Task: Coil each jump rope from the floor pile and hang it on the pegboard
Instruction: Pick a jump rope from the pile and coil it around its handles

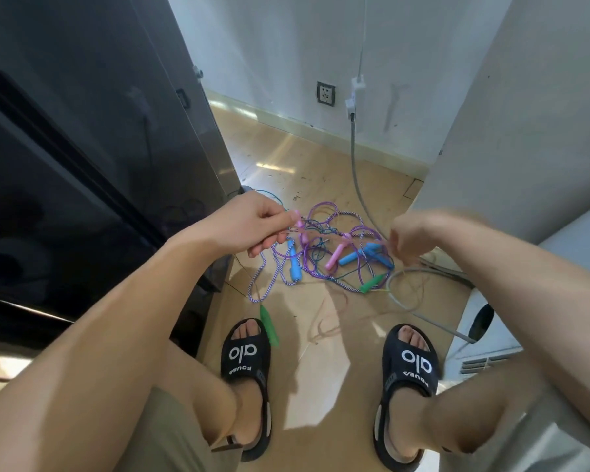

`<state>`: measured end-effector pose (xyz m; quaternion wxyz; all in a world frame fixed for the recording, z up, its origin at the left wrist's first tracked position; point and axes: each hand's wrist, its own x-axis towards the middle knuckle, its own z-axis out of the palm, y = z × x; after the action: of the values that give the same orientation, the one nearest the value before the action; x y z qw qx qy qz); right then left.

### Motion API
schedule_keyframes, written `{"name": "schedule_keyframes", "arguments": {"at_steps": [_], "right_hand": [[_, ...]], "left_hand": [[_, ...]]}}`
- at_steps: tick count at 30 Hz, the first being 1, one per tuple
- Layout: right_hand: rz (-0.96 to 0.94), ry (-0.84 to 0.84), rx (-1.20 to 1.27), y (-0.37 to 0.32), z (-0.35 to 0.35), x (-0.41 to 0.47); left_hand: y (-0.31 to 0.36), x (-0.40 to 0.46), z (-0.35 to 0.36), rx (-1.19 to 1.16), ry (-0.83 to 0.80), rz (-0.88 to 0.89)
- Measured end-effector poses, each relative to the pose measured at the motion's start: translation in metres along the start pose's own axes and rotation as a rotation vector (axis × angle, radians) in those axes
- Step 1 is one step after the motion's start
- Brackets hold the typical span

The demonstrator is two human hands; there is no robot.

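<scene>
Pink handles and a thin pale rope are what we hold now, lifted above the pile of jump ropes [324, 257] on the tan floor [304, 158]. Our left hand [252, 229] has its fingers curled, and its grip pinches a pink handle [298, 221] together with some strands of the rope. Our right hand [419, 238] is blurred; its fingers look bent, and a pale strand seems to run toward them, but we cannot tell if the grip really closes on it.

The pile lies between a dark cabinet [82, 148] and a white wall [525, 114], just in front of our sandals [247, 356]. In it we see purple loops, a rope with white and purple stripes, blue handles [351, 257], another pink handle [336, 257] and green handles [370, 284]. One green handle [269, 323] lies beside our left sandal. We see no pegboard in this view.

We judge the main risk to be tangling. The ropes cross each other many times, so pulling ours up may drag the others or tighten a knot. A grey cable [358, 172] hangs down from the wall and curves along the floor just beside the pile; a loop could catch on it. Also, the loose handle near the foot could be stepped on.
</scene>
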<state>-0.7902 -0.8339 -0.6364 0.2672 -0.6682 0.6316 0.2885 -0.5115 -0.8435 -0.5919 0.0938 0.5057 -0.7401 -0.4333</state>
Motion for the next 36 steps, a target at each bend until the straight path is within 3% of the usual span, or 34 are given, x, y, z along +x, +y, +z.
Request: {"name": "schedule_keyframes", "arguments": {"at_steps": [3,6,10,13,16,19,21,24,25,30,36], "right_hand": [[-0.405,-0.048,0.652,-0.032,-0.004,-0.015],[-0.640,-0.073,0.911,-0.054,-0.009,-0.021],[-0.666,-0.038,0.953,-0.053,-0.011,-0.015],[-0.589,0.001,0.744,-0.038,-0.010,-0.008],[-0.215,-0.003,0.192,0.001,-0.002,0.006],[0.107,-0.108,-0.154,0.016,0.002,0.003],[0.002,-0.035,-0.034,0.001,0.006,0.003],[-0.431,-0.027,0.724,-0.048,-0.004,-0.012],[-0.507,-0.006,0.852,-0.063,-0.008,-0.018],[-0.589,0.091,0.964,-0.071,-0.009,-0.017],[-0.536,0.147,0.801,-0.032,-0.015,-0.019]], "left_hand": [[0.004,0.002,0.006,-0.040,-0.016,0.017],[0.007,0.003,0.008,-0.056,-0.038,0.031],[0.009,0.002,0.009,-0.056,-0.048,0.051],[0.006,0.004,0.009,0.005,-0.076,0.001],[0.001,0.003,0.003,0.025,-0.057,-0.034],[0.000,0.002,-0.001,-0.043,-0.016,-0.018],[0.002,0.002,0.001,-0.096,-0.013,-0.016],[0.005,0.004,0.007,-0.071,-0.039,-0.008],[0.006,0.005,0.008,-0.067,-0.045,0.004],[0.006,0.004,0.009,-0.075,-0.036,0.029],[0.004,0.005,0.007,-0.015,-0.068,-0.005]]}}
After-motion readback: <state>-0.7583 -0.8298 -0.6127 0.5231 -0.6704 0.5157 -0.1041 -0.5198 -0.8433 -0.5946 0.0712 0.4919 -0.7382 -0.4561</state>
